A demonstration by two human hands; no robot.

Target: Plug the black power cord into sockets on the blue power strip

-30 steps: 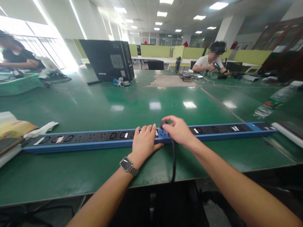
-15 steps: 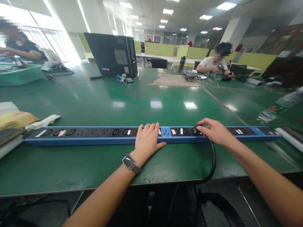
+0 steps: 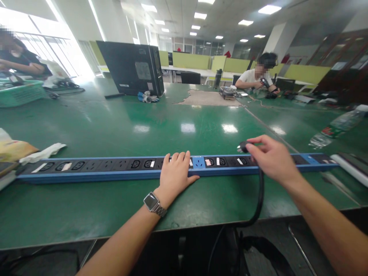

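Observation:
A long blue-edged power strip (image 3: pixel 94 177) with black sockets and one bright blue socket lies across the table. My left hand (image 3: pixel 176 168) rests flat over its middle, fingers stretched across the top, fingertips at the far edge and thumb out to the right along the near side. Above the strip, right of the blue socket, my right hand (image 3: pixel 271 155) pinches a black power plug (image 3: pixel 245 146). Its metal pins point left, apart from the sockets. From the plug a thick black cable (image 3: pixel 260 199) hangs down past the table's front edge.
A black computer case (image 3: pixel 132 69) stands at the back, with gloves (image 3: pixel 148 97) beside it. A plastic bottle (image 3: pixel 335 128) lies at right. Packaging (image 3: pixel 17 149) sits at left, near a green basket (image 3: pixel 23 94). Two people sit across the table (image 3: pixel 86 214).
My right hand has lifted the plug up from the strip and turned it, so its pins now show. My left hand stays on the strip. The view has shifted slightly.

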